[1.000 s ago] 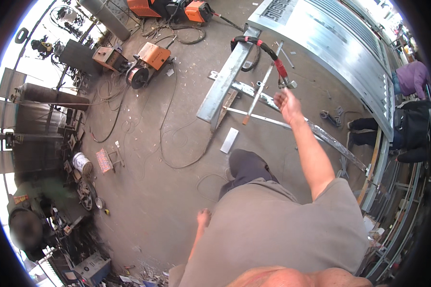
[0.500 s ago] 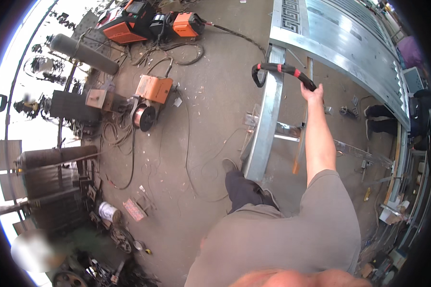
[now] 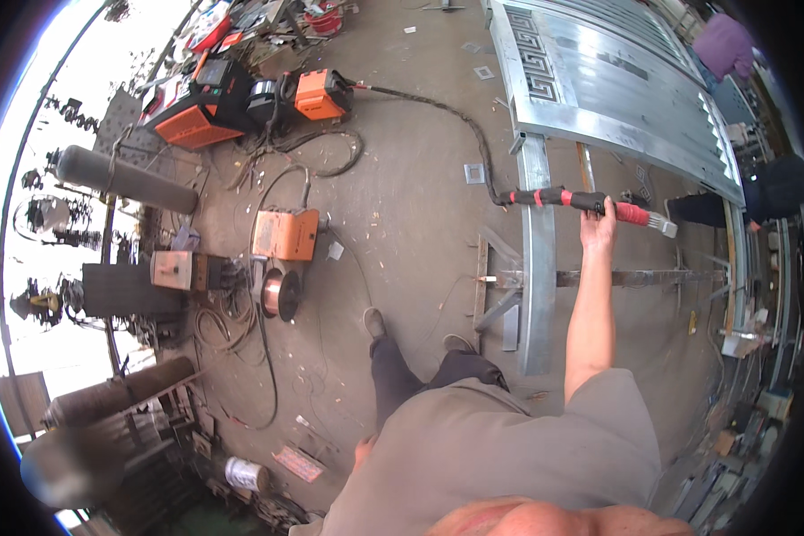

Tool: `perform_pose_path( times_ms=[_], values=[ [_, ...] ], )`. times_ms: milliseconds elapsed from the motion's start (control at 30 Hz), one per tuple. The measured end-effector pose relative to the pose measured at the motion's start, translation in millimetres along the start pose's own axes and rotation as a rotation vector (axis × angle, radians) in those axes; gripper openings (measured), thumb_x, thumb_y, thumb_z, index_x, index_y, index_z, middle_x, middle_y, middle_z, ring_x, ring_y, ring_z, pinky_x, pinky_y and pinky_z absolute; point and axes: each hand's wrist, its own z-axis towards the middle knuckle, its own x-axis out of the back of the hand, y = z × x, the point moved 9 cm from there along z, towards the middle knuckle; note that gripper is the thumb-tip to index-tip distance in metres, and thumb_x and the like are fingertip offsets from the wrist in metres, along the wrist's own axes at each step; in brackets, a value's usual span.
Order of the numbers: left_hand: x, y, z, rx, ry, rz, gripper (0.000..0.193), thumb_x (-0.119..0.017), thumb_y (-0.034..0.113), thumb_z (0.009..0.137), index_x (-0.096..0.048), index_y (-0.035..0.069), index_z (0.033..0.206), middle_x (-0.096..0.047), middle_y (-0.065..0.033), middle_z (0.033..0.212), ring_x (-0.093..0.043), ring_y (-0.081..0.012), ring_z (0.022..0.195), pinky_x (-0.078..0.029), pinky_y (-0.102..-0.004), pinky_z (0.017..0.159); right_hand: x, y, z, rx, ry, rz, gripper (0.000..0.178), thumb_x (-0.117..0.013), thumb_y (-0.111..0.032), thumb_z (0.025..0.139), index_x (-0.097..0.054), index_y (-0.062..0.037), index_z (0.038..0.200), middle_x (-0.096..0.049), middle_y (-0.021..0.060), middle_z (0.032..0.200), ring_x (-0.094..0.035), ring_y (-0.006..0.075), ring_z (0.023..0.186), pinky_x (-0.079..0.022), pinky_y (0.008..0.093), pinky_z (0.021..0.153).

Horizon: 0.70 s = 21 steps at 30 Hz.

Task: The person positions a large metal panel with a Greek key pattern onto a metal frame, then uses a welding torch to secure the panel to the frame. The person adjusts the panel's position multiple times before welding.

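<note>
One red-and-black torch (image 3: 586, 201), gripped by the right hand (image 3: 598, 230), runs crosswise, its tip (image 3: 662, 224) pointing right.

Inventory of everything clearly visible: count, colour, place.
torch: 1, black and red, in right hand
torch cable: 1, black, upper centre
machine: 1, black and orange, upper left
boxes: 2, bright orange, upper left
wire spool: 1, copper, centre left
cylinders: 2, grey and rusty, left
panel: 1, silver, upper right
thick beam: 1, silver, below panel
white bucket: 1, white, lower left
co-workers: 2, purple and dark clothing, right
right hand: 1, bare, on torch
left hand: 1, bare, lower centre
</note>
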Motion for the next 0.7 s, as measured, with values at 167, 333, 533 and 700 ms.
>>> perform_pose_path(
  times_ms=[167, 333, 533, 700],
  values=[
    [132.4, 137.0, 100.9, -0.134, -0.051, 0.197, 0.049, -0.070, 0.033, 0.097, -0.066, -0.002, 0.131, -0.075, -0.0175, 0.112, -0.072, -0.0283, 0.105, -0.057, -0.0413, 0.086, -54.8, 10.5, -158.3, 0.281, -0.174, -0.316, 0.043, -0.068, 0.000, 0.090, -0.053, -0.0122, 0.128, -0.063, 0.0056, 0.118, -0.064, 0.0208, 0.111, -0.050, 0.0431, 0.104],
    [215.1, 470.0, 84.2, -0.726, -0.119, 0.068, 0.056, -0.075, 0.030, 0.096, -0.060, -0.004, 0.138, -0.067, -0.0215, 0.136, -0.064, -0.0299, 0.128, -0.049, -0.0400, 0.108, -109.2, 66.2, -262.0, 0.344, -0.254, -0.408, 0.055, -0.066, 0.008, 0.078, -0.054, -0.0075, 0.129, -0.064, 0.0047, 0.110, -0.063, 0.0189, 0.107, -0.049, 0.0379, 0.101],
    [155.8, 762.1, -110.1, -1.422, -0.689, 0.248, 0.073, -0.081, 0.027, 0.088, -0.052, -0.004, 0.149, -0.062, -0.0231, 0.144, -0.058, -0.0319, 0.138, -0.046, -0.0419, 0.116, -167.5, 165.5, -302.7, 0.313, -0.239, -0.627, 0.040, -0.069, 0.005, 0.079, -0.061, -0.0077, 0.116, -0.065, 0.0012, 0.098, -0.066, 0.0139, 0.093, -0.056, 0.0329, 0.082],
    [89.4, 845.2, -142.3, -1.336, -0.985, 0.526, 0.105, -0.087, 0.039, 0.086, -0.030, -0.005, 0.161, -0.045, -0.0271, 0.159, -0.041, -0.0346, 0.151, -0.034, -0.0454, 0.125, -202.9, 235.2, -269.2, 0.293, -0.299, -0.899, 0.028, -0.077, -0.005, 0.085, -0.065, -0.0031, 0.110, -0.066, 0.0024, 0.095, -0.066, 0.0161, 0.089, -0.055, 0.0359, 0.079]
  ],
)
